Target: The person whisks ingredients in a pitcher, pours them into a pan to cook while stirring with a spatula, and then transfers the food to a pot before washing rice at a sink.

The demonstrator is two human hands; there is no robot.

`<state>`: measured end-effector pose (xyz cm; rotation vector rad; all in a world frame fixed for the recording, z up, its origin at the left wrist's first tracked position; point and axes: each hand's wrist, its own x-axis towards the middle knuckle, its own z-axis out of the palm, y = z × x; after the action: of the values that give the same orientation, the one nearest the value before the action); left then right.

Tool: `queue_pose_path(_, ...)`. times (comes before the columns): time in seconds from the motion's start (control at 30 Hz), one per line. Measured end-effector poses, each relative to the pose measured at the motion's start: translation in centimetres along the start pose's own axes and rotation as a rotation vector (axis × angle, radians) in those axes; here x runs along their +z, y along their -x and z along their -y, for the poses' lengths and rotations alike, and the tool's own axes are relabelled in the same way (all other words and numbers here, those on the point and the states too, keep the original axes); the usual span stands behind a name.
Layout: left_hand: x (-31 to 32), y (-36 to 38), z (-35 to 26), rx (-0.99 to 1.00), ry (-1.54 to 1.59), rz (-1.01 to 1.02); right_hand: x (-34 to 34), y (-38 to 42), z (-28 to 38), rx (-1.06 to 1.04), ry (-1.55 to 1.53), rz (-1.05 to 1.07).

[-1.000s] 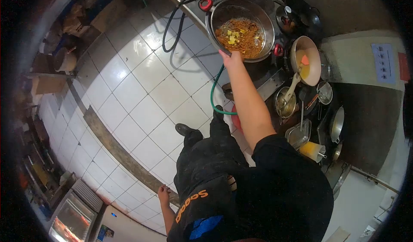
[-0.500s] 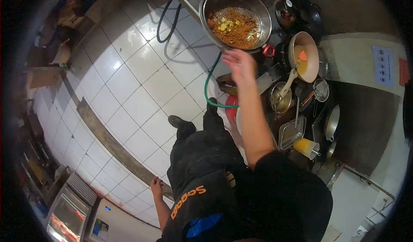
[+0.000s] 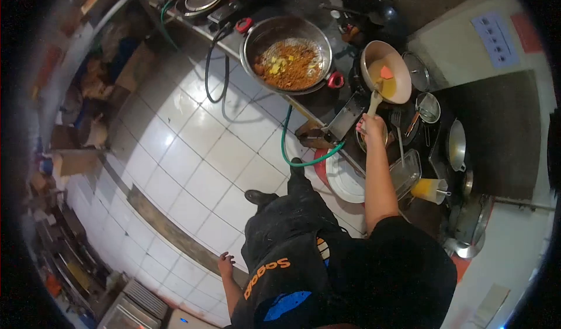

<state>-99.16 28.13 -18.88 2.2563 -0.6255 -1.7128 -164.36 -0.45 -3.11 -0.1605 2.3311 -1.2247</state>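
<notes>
— While the left hand (image 3: 225, 265) hangs loose and open by the thigh, over the floor (image 3: 193, 148), what's farther right?

— The wok (image 3: 286, 54) of fried noodles sits on the tabletop (image 3: 318, 104), up and left of the right hand (image 3: 369, 124), which no longer touches it.

— And that grip?

— Closed around the spoon (image 3: 375, 98) handle. The spoon's long axis runs up and away from the grip, bowl end resting at the bowl (image 3: 385, 72) of yellow sauce just beyond.

— How far along?

— I'd judge the noodles are cooked; the sauce seems not yet added. A plate (image 3: 345, 180) waits below the grip, near the wrist.
</notes>
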Motion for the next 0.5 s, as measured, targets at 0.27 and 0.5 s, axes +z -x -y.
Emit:
queue_pose_path(0.27, -0.5, -1.1, -3.8, 0.103, 0.017, -0.078, -1.1, -4.3, 11.8, -0.099, 0.561, -0.264)
queue_pose_path(0.5, 2.6, -3.6, -1.6, 0.060, -0.087, -0.018, 0.3, -13.7, 10.8, 0.060, 0.842, -0.186)
